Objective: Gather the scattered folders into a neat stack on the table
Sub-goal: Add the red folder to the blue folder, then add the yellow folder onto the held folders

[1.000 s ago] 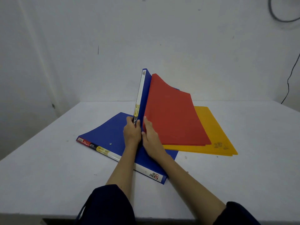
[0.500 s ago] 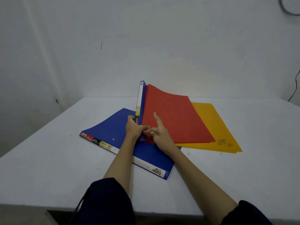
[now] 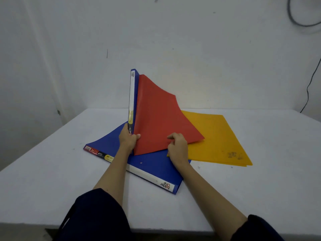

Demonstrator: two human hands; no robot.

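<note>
Head view, one frame. Bench [image 3: 52,180]: flat, matte, pale grey-white, its near edge cut off by the sleeves.

Blue folder [image 3: 152,168]: stiff plastic, lies flat at bench centre, set askew; white spine strip along its near edge, printed "Folder One" at the right end, small coloured labels at the left end too blurred to read. A small rivet shows on its cover.

Upright folder [image 3: 132,100]: blue, seen spine-on, standing on end on the blue folder; narrow white spine with a yellow label and the letters "CLIP". Left hand [image 3: 128,138] is closed around its lower end, thumb pressed on the red folder beside it.

Red folder [image 3: 159,119]: thin, flexible sheet, leaning against the upright folder's right side, its top corner raised and its body curving down to the right. Right hand [image 3: 177,146] pinches its lower right edge between thumb and fingers.

Yellow folder [image 3: 218,141]: thin, flat, right of the hands, partly covered by the red folder; dark smudges near its near right corner, unreadable.

Wall [image 3: 191,40]: plain, with a dark cable [image 3: 311,80] at the right edge.
</note>
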